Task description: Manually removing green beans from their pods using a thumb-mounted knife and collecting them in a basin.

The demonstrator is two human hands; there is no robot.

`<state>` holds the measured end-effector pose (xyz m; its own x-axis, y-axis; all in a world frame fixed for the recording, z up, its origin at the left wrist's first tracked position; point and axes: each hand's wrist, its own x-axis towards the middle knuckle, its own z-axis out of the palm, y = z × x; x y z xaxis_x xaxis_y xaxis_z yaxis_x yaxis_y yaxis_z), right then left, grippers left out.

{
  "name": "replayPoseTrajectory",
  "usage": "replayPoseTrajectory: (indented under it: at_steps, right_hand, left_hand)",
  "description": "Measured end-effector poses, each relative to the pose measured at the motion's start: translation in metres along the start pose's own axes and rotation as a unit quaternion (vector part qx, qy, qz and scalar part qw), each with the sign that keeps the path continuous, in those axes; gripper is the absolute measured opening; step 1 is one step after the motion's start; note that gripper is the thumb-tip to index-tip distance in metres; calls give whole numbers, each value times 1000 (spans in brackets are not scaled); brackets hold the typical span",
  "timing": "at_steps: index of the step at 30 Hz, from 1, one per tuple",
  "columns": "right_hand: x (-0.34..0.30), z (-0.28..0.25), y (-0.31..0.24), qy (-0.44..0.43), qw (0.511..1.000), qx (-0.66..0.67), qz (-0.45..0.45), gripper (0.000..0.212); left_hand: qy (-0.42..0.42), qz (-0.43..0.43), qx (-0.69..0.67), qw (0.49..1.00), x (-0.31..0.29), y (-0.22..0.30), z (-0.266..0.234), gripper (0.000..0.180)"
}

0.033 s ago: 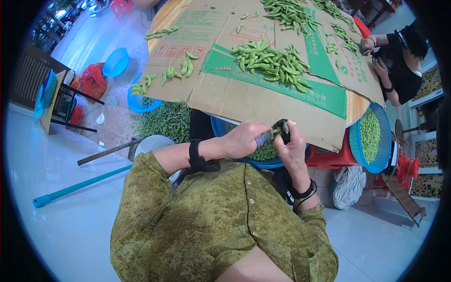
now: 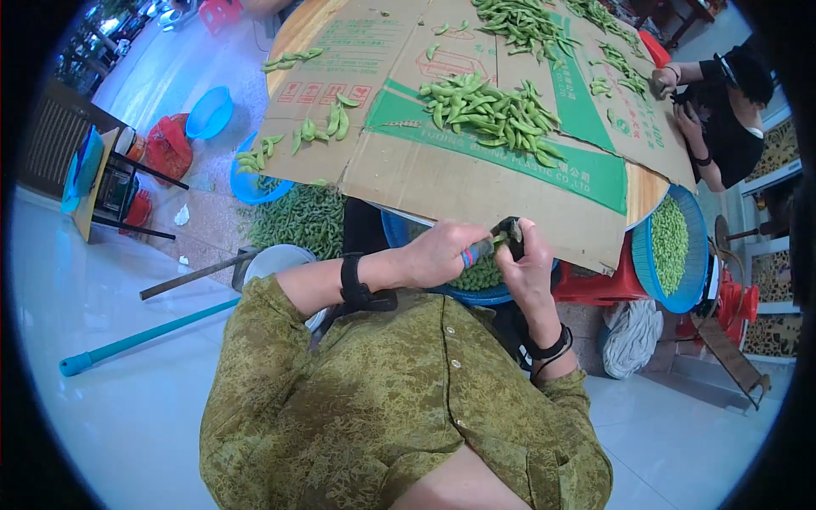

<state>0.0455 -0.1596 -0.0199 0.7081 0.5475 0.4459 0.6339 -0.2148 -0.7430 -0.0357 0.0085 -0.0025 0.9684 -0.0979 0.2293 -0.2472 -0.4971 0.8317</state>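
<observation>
In front of my chest, my left hand (image 2: 435,253) and my right hand (image 2: 530,265) meet, both closed around a green bean pod (image 2: 499,240) that is mostly hidden by the fingers. A finger of the left hand wears a grey cover with red and blue bands. Black covering wraps fingertips of the right hand. Directly under the hands sits a blue basket (image 2: 493,297) with shelled green beans (image 2: 478,276) in it. Just beyond, a pile of unshelled pods (image 2: 493,115) lies on flattened cardboard (image 2: 408,183) over a round wooden table.
At right stands a blue basket (image 2: 699,270) of shelled beans; beyond it a person in black (image 2: 731,127) works at the table. Empty pods (image 2: 302,221) heap on the floor at left, near a white bucket (image 2: 276,259) and a teal pole (image 2: 153,336).
</observation>
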Motion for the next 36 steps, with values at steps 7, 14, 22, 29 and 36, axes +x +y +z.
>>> replayPoseTrajectory:
  at_steps: [7, 14, 22, 29, 36]
  right_hand:
    - [-5, -1, 2, -41, 998, -10, 53, 25]
    - [-1, -7, -16, -13, 998, -34, -54, 24]
    - [-10, 10, -11, -36, 998, -5, -56, 30]
    - [-5, 1, -12, -78, 993, -19, -84, 38]
    - [-8, 3, -13, -90, 992, -34, -77, 40]
  left_hand:
    - [-16, 23, -32, 999, -16, 2, -6, 22]
    - [-17, -77, -43, 996, -16, 4, -14, 24]
    - [-43, -46, -17, 998, -14, 0, -3, 45]
    - [-63, -35, 35, 997, -17, 0, 0, 62]
    - [-32, 55, 61, 996, -15, 0, -1, 66]
